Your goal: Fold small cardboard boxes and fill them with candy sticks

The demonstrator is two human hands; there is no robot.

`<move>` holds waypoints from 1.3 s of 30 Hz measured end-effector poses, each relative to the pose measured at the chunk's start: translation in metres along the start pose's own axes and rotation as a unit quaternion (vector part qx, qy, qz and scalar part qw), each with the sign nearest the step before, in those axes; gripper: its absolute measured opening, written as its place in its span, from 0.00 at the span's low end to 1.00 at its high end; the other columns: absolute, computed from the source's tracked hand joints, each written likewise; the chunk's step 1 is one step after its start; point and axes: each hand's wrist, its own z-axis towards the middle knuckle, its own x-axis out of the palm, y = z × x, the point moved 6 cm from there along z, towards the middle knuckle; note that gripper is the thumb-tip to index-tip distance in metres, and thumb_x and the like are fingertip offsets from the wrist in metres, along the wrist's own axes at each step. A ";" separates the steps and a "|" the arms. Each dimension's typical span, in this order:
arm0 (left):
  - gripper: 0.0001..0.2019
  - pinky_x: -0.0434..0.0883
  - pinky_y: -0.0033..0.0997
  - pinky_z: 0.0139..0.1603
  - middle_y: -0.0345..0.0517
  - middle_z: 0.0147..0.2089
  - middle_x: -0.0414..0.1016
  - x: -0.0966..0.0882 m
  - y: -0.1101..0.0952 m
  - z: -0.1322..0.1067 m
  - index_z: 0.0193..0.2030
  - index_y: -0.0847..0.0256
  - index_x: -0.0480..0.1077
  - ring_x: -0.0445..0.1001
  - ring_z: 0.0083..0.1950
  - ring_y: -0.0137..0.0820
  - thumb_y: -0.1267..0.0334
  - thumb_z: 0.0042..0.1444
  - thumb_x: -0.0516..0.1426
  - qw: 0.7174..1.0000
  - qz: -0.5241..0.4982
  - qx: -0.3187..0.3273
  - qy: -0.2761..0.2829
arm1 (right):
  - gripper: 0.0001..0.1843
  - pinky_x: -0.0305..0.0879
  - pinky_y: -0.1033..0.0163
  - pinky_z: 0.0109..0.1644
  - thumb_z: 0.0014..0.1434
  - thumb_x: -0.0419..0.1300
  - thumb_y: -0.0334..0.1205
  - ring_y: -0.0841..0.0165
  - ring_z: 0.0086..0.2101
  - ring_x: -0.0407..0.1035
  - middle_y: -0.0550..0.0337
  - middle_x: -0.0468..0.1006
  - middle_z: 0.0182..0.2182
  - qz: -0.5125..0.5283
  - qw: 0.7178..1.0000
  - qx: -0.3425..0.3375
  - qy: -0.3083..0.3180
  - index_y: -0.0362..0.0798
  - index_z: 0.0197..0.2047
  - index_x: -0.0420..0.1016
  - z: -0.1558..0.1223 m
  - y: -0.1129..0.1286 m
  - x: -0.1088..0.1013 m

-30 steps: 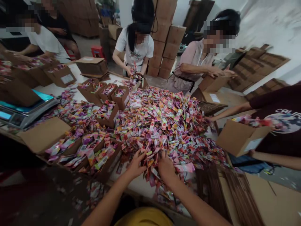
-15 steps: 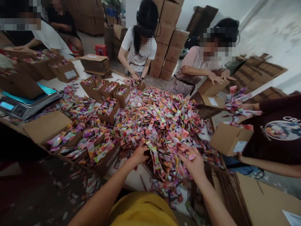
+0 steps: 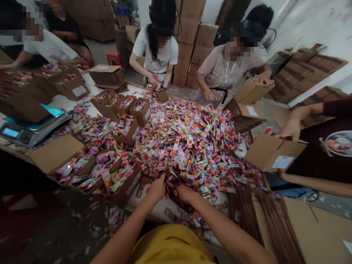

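At the near edge of a large heap of small printed sachets (image 3: 189, 135), my two hands are close together. My left hand (image 3: 157, 187) has its fingers curled at the heap's edge, on something dark that I cannot make out. Just to the right, my right hand (image 3: 184, 193) reaches in among shadowed sachets (image 3: 171, 185), and its fingers are hidden. Left of my hands, an open carton (image 3: 129, 185) holds upright sachets, with more filled cartons beside it.
A digital scale (image 3: 33, 126) bearing a carton stands at left. Small filled cartons (image 3: 141, 112) sit beyond. Flattened cardboard (image 3: 310, 220) is stacked at right. A co-worker in a dark shirt (image 3: 316, 146) holds a carton (image 3: 275, 152) at right; other co-workers are across the table.
My right hand has moved left and down from the heap, where it held sachets, to beside my left hand. The co-worker at right has lowered a bunch of sachets into a carton.
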 end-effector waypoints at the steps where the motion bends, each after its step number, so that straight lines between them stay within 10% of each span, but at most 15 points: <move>1: 0.27 0.70 0.36 0.50 0.58 0.50 0.79 0.001 -0.002 0.001 0.69 0.59 0.56 0.78 0.50 0.39 0.68 0.62 0.46 1.000 0.016 -0.018 0.001 | 0.20 0.67 0.64 0.46 0.53 0.59 0.31 0.62 0.42 0.75 0.51 0.80 0.43 -0.002 1.000 -0.014 0.000 0.48 0.49 0.78 -0.008 0.002 -0.004; 7: 0.26 0.72 0.43 0.46 0.64 0.45 0.79 0.001 -0.013 0.004 0.69 0.63 0.52 0.79 0.47 0.46 0.62 0.64 0.45 0.996 0.046 -0.067 -0.029 | 0.24 0.66 0.62 0.53 0.54 0.53 0.27 0.65 0.46 0.73 0.56 0.79 0.46 0.033 0.991 -0.052 -0.121 0.53 0.50 0.78 -0.070 -0.033 -0.076; 11: 0.30 0.71 0.40 0.48 0.65 0.47 0.78 -0.002 -0.018 0.003 0.67 0.65 0.55 0.78 0.50 0.46 0.57 0.60 0.54 0.992 0.074 -0.092 -0.033 | 0.24 0.62 0.45 0.57 0.56 0.60 0.38 0.51 0.55 0.65 0.47 0.72 0.57 -0.026 0.953 0.111 -0.280 0.50 0.57 0.73 -0.107 -0.085 -0.114; 15: 0.35 0.70 0.39 0.49 0.63 0.50 0.77 -0.002 -0.023 0.000 0.64 0.64 0.59 0.76 0.52 0.47 0.50 0.52 0.61 0.996 0.024 -0.090 0.005 | 0.43 0.55 0.40 0.62 0.51 0.68 0.46 0.46 0.62 0.55 0.39 0.63 0.63 -0.062 0.965 0.080 -0.241 0.44 0.66 0.60 -0.093 -0.045 -0.066; 18: 0.35 0.69 0.37 0.51 0.55 0.51 0.78 0.005 -0.017 -0.005 0.56 0.59 0.68 0.74 0.53 0.46 0.42 0.44 0.64 0.985 -0.140 -0.039 0.095 | 0.34 0.62 0.51 0.59 0.55 0.63 0.37 0.53 0.60 0.59 0.43 0.69 0.59 -0.037 0.992 0.029 -0.115 0.44 0.64 0.63 -0.065 -0.005 -0.003; 25: 0.37 0.67 0.44 0.52 0.57 0.52 0.76 0.064 0.036 -0.025 0.53 0.65 0.68 0.72 0.55 0.45 0.32 0.57 0.42 0.811 -0.520 -0.255 0.082 | 0.21 0.70 0.57 0.54 0.59 0.51 0.30 0.58 0.53 0.70 0.53 0.78 0.51 -0.116 0.982 -0.081 -0.129 0.49 0.52 0.78 -0.092 -0.060 0.071; 28: 0.38 0.70 0.45 0.50 0.57 0.47 0.78 0.110 0.026 -0.024 0.47 0.63 0.71 0.74 0.51 0.45 0.28 0.52 0.46 0.711 -0.635 -0.286 0.092 | 0.20 0.74 0.62 0.47 0.58 0.52 0.32 0.60 0.50 0.74 0.58 0.81 0.46 -0.157 0.952 -0.218 -0.146 0.53 0.49 0.79 -0.100 -0.079 0.070; 31: 0.40 0.71 0.47 0.51 0.57 0.47 0.78 0.123 0.035 -0.035 0.46 0.61 0.72 0.75 0.50 0.46 0.26 0.50 0.44 0.590 -0.758 -0.277 0.021 | 0.21 0.73 0.64 0.47 0.58 0.54 0.33 0.61 0.51 0.73 0.58 0.79 0.50 -0.165 0.902 -0.364 -0.163 0.53 0.53 0.76 -0.084 -0.047 0.047; 34: 0.35 0.70 0.47 0.54 0.57 0.49 0.77 0.083 0.090 -0.078 0.49 0.62 0.72 0.75 0.52 0.45 0.33 0.56 0.45 0.655 -0.688 -0.272 -0.156 | 0.25 0.72 0.61 0.49 0.57 0.56 0.32 0.61 0.53 0.71 0.57 0.76 0.54 -0.147 0.861 -0.467 -0.136 0.53 0.57 0.73 -0.044 0.018 0.022; 37: 0.23 0.65 0.47 0.61 0.55 0.52 0.75 -0.010 0.144 -0.138 0.51 0.59 0.73 0.71 0.56 0.42 0.46 0.61 0.50 0.810 -0.398 -0.207 -0.377 | 0.21 0.69 0.59 0.50 0.59 0.55 0.31 0.61 0.55 0.69 0.56 0.77 0.53 -0.115 0.863 -0.487 -0.069 0.55 0.54 0.75 0.003 0.081 0.012; 39: 0.19 0.59 0.51 0.65 0.54 0.59 0.70 -0.073 0.162 -0.161 0.56 0.54 0.72 0.65 0.63 0.43 0.51 0.63 0.51 0.873 -0.186 -0.137 -0.431 | 0.17 0.66 0.59 0.51 0.61 0.55 0.31 0.61 0.55 0.67 0.56 0.78 0.51 -0.100 0.868 -0.486 -0.026 0.55 0.50 0.76 0.025 0.113 0.016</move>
